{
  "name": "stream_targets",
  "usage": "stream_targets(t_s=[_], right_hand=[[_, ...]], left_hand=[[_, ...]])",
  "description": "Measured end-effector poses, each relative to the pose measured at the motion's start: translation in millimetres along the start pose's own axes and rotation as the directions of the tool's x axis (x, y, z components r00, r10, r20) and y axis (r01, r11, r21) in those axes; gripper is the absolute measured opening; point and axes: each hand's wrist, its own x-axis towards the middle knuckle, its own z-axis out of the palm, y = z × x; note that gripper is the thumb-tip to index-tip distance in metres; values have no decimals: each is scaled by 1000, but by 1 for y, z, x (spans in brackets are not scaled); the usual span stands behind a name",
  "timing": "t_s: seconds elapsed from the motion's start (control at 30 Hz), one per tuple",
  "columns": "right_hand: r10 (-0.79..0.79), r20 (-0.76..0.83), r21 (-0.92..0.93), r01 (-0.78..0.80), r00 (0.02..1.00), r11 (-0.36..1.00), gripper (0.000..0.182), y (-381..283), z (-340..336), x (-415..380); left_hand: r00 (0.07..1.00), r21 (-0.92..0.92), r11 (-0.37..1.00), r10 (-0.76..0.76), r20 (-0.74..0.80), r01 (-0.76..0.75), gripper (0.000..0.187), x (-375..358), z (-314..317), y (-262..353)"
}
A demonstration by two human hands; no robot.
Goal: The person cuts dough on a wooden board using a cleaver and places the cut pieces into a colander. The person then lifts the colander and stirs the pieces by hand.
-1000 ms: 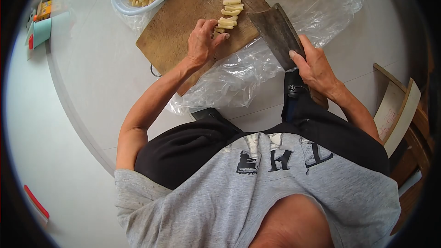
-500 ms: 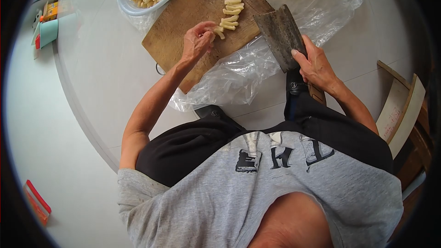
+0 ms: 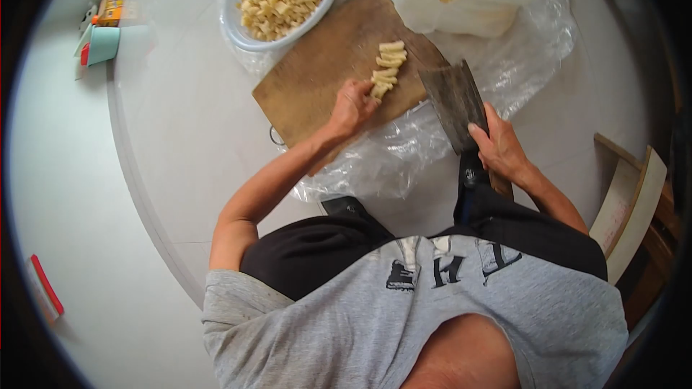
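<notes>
My left hand [image 3: 353, 106] is low over the wooden cutting board [image 3: 317, 72], its fingers closed at the near end of a short row of pale yellow food strips [image 3: 389, 61]. The thumb and fingertips pinch at the nearest strip, which they partly cover. Off the board's right side, my right hand [image 3: 502, 145] grips a wide, dark cleaver [image 3: 454, 104]. Its blade points away from me and its near edge overlaps the board's right corner in this view.
Beyond the board stands a pale blue bowl [image 3: 232, 11] heaped with small yellow pieces. A whitish plastic bag [image 3: 497, 18] with flat yellow sheets lies at the far right. Clear plastic sheeting [image 3: 404, 155] spreads under the board. A wooden stool [image 3: 623, 205] is on the right.
The view has shifted, so the board and bowl appear lower and further right. My left hand has closed in on the near strips, which now line up more closely. The cleaver stays in my right hand.
</notes>
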Motion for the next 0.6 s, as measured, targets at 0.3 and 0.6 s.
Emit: stream_targets(t_s=[0.3, 0.6], right_hand=[[7, -2, -9, -7, 1000, 1000, 19, 1, 1, 0], [51, 5, 7, -51, 999, 999, 21, 0, 0, -1]], left_hand=[[996, 128, 991, 52, -66, -43, 24, -2, 14, 13], [938, -765, 613, -345, -33, 198, 24, 22, -93, -14]])
